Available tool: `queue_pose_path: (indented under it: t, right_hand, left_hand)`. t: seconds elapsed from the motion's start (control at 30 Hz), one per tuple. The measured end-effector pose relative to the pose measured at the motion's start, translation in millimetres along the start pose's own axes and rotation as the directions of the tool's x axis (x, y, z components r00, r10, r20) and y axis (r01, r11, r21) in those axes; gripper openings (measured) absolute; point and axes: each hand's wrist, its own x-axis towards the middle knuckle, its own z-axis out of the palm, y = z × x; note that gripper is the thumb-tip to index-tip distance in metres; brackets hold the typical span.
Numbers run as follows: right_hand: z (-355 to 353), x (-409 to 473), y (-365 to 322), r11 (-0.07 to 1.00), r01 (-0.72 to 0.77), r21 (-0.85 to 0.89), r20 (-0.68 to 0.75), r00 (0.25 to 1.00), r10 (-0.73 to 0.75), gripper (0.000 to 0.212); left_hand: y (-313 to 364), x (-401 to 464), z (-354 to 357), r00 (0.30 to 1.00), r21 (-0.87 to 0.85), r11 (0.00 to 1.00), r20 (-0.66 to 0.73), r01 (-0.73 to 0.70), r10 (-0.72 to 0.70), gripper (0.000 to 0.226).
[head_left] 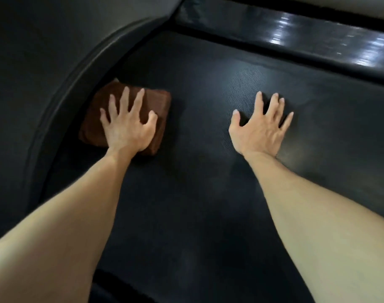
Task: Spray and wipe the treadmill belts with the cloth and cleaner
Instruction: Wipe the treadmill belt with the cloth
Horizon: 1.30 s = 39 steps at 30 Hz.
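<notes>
Dark treadmill belt [197, 171] fills the frame. At centre left, the left hand [127, 127] presses a folded brown cloth [156, 101] with fingers spread. Right hand [261, 127] rests flat at centre right, fingers splayed, holding nothing.

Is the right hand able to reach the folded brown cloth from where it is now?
Probably yes: bare dark belt separates the right hand from the folded brown cloth, though the left hand already covers it.

cloth [129, 119] partly hidden under left hand [127, 125], belt [197, 193] cut off below
</notes>
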Motion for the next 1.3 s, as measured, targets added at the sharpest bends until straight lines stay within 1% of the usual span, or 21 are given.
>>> queue_pose_path:
  t: [0.1, 0.2, 0.37, 0.4, 0.43, 0.5, 0.53, 0.63, 0.7, 0.73, 0.77, 0.83, 0.87, 0.9, 0.97, 1.03, 1.1, 1.17, 1.3]
  right_hand:
    - [5.6, 1.3, 1.0, 1.000, -0.013, 0.001, -0.015, 1.000, 0.013, 0.080]
    - [2.3, 1.2, 2.2, 0.999, 0.011, 0.035, -0.009, 1.000, -0.011, 0.081]
    - [-8.6, -2.2, 4.0, 0.981, 0.058, 0.185, 0.002, 0.998, -0.059, 0.080]
    - [-7.3, -3.6, 3.9, 0.978, 0.108, 0.180, -0.009, 0.994, -0.108, 0.078]
    - [-7.2, -5.4, 2.9, 0.971, 0.190, 0.147, -0.029, 0.982, -0.188, 0.073]
    - [-8.9, -12.0, -6.8, 0.917, 0.394, 0.069, -0.071, 0.918, -0.389, 0.063]
    - [-10.4, -16.3, -14.1, 0.880, 0.471, 0.058, -0.077, 0.881, -0.467, 0.058]
    - [-21.2, -47.2, -55.0, 0.745, 0.651, 0.146, -0.060, 0.757, -0.650, 0.043]
    - [-29.1, -77.1, -91.4, 0.646, 0.720, 0.252, 0.033, 0.661, -0.750, 0.043]
    - [-31.1, -92.4, -107.5, 0.621, 0.728, 0.291, 0.093, 0.624, -0.775, 0.047]
    - [-30.4, -106.8, -120.5, 0.608, 0.732, 0.308, 0.138, 0.598, -0.790, 0.051]
    - [-21.9, -128.8, -133.1, 0.600, 0.758, 0.255, 0.209, 0.563, -0.800, 0.057]
    - [-14.8, -135.6, -132.7, 0.606, 0.771, 0.198, 0.252, 0.557, -0.791, 0.060]
    - [-7.4, -139.5, -129.6, 0.613, 0.777, 0.143, 0.285, 0.561, -0.777, 0.062]
    - [1.7, -139.5, -123.3, 0.626, 0.776, 0.074, 0.302, 0.581, -0.756, 0.063]
    - [1.4, -126.6, -115.6, 0.643, 0.765, 0.036, 0.296, 0.606, -0.738, 0.063]
    - [-3.1, -101.7, -96.1, 0.689, 0.725, -0.015, 0.279, 0.664, -0.693, 0.062]
    - [-11.2, -73.6, -64.7, 0.740, 0.670, -0.063, 0.292, 0.721, -0.628, 0.061]
    - [-31.9, -52.7, 3.2, 0.787, 0.608, -0.106, 0.323, 0.769, -0.551, 0.061]
  left_hand:
    - [-39.8, -30.5, -5.0, 0.993, -0.005, 0.993, 0.006, 0.117, -0.117, 0.066]
    - [-51.5, -70.9, -4.3, 0.984, -0.003, 0.984, -0.018, 0.178, -0.178, 0.065]
    - [-44.9, -116.6, 0.4, 0.989, 0.014, 0.989, -0.029, 0.145, -0.145, 0.066]
    - [-41.7, -123.2, 2.2, 0.990, 0.006, 0.990, -0.020, 0.141, -0.141, 0.066]
    - [-37.8, -128.5, 3.4, 0.990, -0.007, 0.990, -0.008, 0.142, -0.142, 0.066]
    - [-33.2, -138.8, 5.1, 0.989, -0.021, 0.988, -0.005, 0.150, -0.150, 0.066]
    - [-30.2, -140.8, 6.9, 0.989, -0.018, 0.989, 0.009, 0.148, -0.148, 0.066]
    - [-33.8, -133.8, 1.0, 0.986, -0.058, 0.989, 0.108, 0.136, -0.129, 0.062]
    - [-45.2, -124.0, -14.0, 0.982, -0.129, 0.983, 0.154, 0.132, -0.111, 0.056]
    - [-53.4, -120.9, -20.8, 0.986, -0.157, 0.981, 0.137, 0.115, -0.094, 0.056]
    - [-62.5, -119.6, -24.8, 0.993, -0.149, 0.985, 0.092, 0.082, -0.069, 0.058]
    - [-78.7, -123.8, -22.6, 1.000, -0.015, 1.000, 0.001, -0.001, 0.001, 0.058]
    - [-84.2, -126.4, -17.4, 0.999, 0.029, 0.999, -0.014, -0.029, 0.030, 0.057]
    - [-87.3, -128.0, -11.2, 0.999, 0.028, 0.999, -0.013, -0.043, 0.044, 0.057]
    - [-85.2, -121.9, -5.0, 0.998, -0.015, 0.998, -0.004, -0.064, 0.064, 0.058]
    - [-68.6, -104.3, -4.7, 0.993, -0.044, 0.993, 0.006, -0.114, 0.114, 0.058]
    - [-35.7, -85.8, -0.7, 0.984, -0.041, 0.983, 0.011, -0.177, 0.178, 0.059]
    - [7.9, -74.9, 7.2, 0.970, -0.053, 0.969, 0.006, -0.243, 0.243, 0.059]
    - [73.6, -85.7, 23.9, 0.940, -0.070, 0.937, -0.015, -0.342, 0.342, 0.058]
